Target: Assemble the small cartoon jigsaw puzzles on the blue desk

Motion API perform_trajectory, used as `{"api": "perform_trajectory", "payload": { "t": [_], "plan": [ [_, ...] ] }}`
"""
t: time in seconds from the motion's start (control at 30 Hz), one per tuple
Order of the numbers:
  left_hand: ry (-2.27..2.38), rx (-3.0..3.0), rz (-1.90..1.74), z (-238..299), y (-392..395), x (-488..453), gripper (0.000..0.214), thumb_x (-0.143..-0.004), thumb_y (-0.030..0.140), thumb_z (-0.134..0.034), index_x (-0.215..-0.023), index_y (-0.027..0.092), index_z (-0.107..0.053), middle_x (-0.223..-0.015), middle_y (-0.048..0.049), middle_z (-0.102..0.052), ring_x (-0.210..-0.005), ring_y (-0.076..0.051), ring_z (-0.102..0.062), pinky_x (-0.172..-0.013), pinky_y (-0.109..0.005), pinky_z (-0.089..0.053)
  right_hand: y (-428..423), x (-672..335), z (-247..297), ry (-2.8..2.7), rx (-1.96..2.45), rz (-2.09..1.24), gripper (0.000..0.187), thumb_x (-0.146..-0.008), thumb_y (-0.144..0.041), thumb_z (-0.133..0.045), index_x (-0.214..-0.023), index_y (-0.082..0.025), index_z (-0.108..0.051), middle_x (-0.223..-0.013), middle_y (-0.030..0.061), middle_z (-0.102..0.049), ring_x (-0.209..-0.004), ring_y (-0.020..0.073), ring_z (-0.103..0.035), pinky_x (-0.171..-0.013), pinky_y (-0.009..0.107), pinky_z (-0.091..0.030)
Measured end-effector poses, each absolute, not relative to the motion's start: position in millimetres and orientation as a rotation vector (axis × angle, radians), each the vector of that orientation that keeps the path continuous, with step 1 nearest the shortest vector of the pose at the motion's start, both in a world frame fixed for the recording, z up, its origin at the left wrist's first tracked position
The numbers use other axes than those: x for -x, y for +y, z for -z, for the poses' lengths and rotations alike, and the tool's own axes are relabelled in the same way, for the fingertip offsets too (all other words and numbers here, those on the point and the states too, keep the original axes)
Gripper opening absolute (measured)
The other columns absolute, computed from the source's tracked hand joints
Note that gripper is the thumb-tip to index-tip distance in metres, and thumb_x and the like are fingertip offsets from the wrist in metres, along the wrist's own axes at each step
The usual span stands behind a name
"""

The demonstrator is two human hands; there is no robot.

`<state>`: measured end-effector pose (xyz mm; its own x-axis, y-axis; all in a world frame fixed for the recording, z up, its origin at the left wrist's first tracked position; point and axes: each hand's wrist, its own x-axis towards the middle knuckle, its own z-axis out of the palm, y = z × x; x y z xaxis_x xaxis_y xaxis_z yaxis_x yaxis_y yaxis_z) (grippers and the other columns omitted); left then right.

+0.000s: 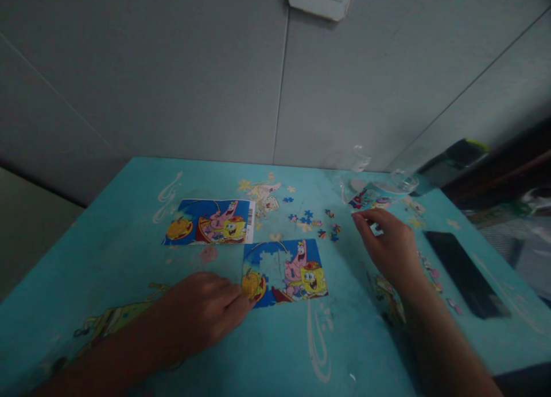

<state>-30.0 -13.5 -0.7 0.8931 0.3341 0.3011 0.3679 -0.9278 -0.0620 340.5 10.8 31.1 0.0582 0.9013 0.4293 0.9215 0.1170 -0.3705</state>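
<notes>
The puzzle lay centrally, mostly joined, with a hole left in its middle; loose pieces waited unplaced at its one o'clock, the reference picture at ten. The left hand, loosely curled at eight, touched its corner (gripping or merely resting, I couldn't tell). The right hand, at two, had finger and thumb nearly together, possibly on a piece, unclear.

The jigsaw lies flat, its blue border joined all round, pink and yellow cartoon figures towards three o'clock, a burger at eight, and a jagged hole in the middle. I see loose pieces scattered towards one o'clock, mostly blue, some striped. Towards ten o'clock, the matching picture sheet lies flat, nearly corner to corner with it.
</notes>
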Motion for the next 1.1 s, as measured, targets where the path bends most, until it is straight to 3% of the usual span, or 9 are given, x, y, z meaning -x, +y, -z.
{"api": "perform_trajectory", "payload": {
  "t": [0.33,0.73,1.1],
  "plan": [
    [-0.52,2.942,0.421,-1,-13,30,0.015,-0.095,0.009,-0.049,-0.086,0.021,-0.052,-0.069,0.0018,-0.055,-0.057,-0.017,-0.049,-0.055,-0.035,-0.034,11,-341,-19,-2.056,1.922,-0.38,0.02,-0.091,-0.033,-0.063,-0.103,-0.022,-0.075,-0.098,0.0057,-0.076,-0.087,0.0236,-0.071,-0.077,0.035,-0.051],
    [-0.527,2.956,0.388,2,-15,31,0.014,-0.094,0.012,-0.052,-0.085,0.022,-0.05,-0.068,0.0028,-0.053,-0.056,-0.017,-0.047,-0.054,-0.035,-0.032,12,-324,-6,-2.14,1.709,-0.391,0.028,-0.097,-0.036,-0.057,-0.118,-0.025,-0.073,-0.107,0.0083,-0.07,-0.096,0.0223,-0.067,-0.089,0.039,-0.053],
    [-0.526,2.933,0.354,2,-14,30,0.017,-0.093,0.012,-0.056,-0.081,0.022,-0.048,-0.066,0.0026,-0.051,-0.056,-0.018,-0.047,-0.052,-0.036,-0.031,14,-322,-2,-2.083,1.688,-0.406,0.018,-0.093,-0.033,-0.063,-0.101,-0.021,-0.074,-0.101,0.0078,-0.069,-0.092,0.0217,-0.067,-0.085,0.039,-0.053]
  ]
}}
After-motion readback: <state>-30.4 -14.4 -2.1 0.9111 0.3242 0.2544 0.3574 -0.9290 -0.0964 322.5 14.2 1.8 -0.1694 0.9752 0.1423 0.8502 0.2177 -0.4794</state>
